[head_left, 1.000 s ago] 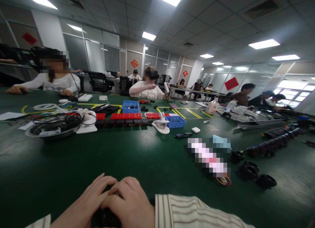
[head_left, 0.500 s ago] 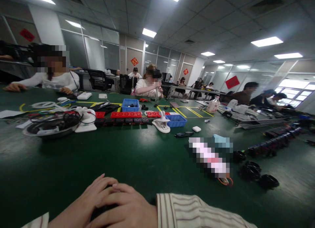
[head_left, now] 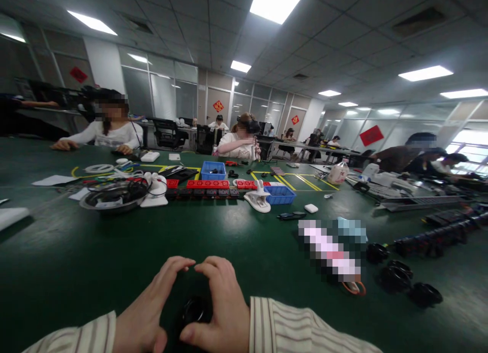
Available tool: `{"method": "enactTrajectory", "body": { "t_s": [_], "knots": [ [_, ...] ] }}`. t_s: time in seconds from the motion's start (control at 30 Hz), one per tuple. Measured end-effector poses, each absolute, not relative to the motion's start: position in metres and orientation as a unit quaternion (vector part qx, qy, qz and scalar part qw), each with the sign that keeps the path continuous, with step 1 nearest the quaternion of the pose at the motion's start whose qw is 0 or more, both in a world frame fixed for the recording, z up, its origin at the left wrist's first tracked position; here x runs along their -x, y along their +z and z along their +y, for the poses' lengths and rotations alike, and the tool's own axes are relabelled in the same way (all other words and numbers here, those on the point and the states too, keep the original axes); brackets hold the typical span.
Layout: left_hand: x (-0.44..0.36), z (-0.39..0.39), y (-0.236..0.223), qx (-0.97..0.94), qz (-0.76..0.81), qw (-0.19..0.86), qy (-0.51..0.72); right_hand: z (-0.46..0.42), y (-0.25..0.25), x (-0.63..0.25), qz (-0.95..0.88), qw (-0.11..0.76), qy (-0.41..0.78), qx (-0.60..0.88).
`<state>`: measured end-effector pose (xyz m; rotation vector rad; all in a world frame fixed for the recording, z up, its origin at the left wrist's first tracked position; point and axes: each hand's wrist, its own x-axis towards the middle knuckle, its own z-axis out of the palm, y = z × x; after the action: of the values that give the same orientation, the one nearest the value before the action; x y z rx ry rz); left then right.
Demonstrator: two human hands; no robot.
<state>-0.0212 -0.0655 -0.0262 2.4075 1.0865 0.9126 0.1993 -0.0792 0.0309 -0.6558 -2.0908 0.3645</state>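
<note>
A glossy black round piece [head_left: 194, 308], ring-like on top, sits on the green table between my two hands. On its left is my left hand [head_left: 147, 307], fingers bent forward and thumb apart from them, with a gap to the piece. My right hand [head_left: 224, 305] curves around the other side, its thumb close to the near edge; whether it touches I cannot tell. The fingertips of both hands almost meet above and beyond the piece. Neither hand grips anything. Part of the piece's lower side is hidden in shadow.
Similar black round pieces [head_left: 396, 277] lie at the right. A pixelated pink-and-white item [head_left: 330, 249] is nearer the middle. Farther back are a metal bowl [head_left: 110, 208], a white clamp-like stand [head_left: 259, 198], red blocks [head_left: 208, 184] and a blue bin [head_left: 280, 194]. Other people sit across the table.
My hands, earlier overlapping one on the other, have moved apart, and the black piece between them now shows. The camera view has shifted, so the scene sits farther right.
</note>
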Motion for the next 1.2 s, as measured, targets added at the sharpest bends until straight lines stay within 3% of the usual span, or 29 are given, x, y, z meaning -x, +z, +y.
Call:
{"method": "enactTrajectory", "body": {
  "t_s": [0.1, 0.43, 0.7, 0.87, 1.0, 1.2],
  "knots": [
    [0.022, -0.068, -0.025, -0.853, 0.357, 0.203, 0.322, -0.076, 0.027, -0.200, -0.848, 0.438, 0.144, 0.263],
    [0.013, -0.073, -0.015, -0.871, 0.388, 0.056, 0.297, -0.068, 0.000, -0.186, -0.854, 0.446, 0.078, 0.258],
    [0.015, -0.074, -0.015, -0.877, 0.387, 0.060, 0.278, -0.067, 0.003, -0.184, -0.863, 0.420, 0.059, 0.277],
    [0.015, -0.069, -0.017, -0.808, 0.418, 0.166, 0.382, -0.063, 0.004, -0.190, -0.879, 0.400, 0.093, 0.240],
    [0.015, -0.071, -0.007, -0.800, 0.414, 0.288, 0.325, -0.067, 0.008, -0.191, -0.889, 0.373, 0.103, 0.247],
    [0.019, -0.074, 0.007, -0.824, 0.393, 0.284, 0.293, -0.074, 0.011, -0.191, -0.879, 0.388, 0.112, 0.253]
  ]
}}
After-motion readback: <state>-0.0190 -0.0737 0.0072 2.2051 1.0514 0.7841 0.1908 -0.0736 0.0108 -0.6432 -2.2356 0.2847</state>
